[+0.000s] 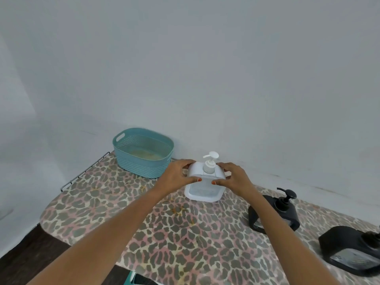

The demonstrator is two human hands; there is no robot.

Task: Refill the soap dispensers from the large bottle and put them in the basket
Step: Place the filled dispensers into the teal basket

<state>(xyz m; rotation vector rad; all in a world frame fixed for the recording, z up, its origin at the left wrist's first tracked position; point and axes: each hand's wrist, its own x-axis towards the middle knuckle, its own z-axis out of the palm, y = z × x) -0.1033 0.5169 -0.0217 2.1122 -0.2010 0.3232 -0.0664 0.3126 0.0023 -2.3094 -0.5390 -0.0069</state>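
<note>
A white soap dispenser (203,190) with a white pump top stands on the leopard-print board, just right of the teal basket (144,161). My left hand (176,177) grips its left side and my right hand (232,177) grips its right side, thumbs on the front. The basket holds no dispenser. Further right stands a black dispenser (281,210) with a black pump, partly behind my right forearm. A second black dispenser (349,249) sits at the right edge, cut off by the frame. No large bottle is in view.
The leopard-print board (185,233) is narrow, with a wire rack end (86,171) at the far left and a white wall close behind. Dark floor shows at the lower left. A teal object (131,279) peeks in at the bottom edge.
</note>
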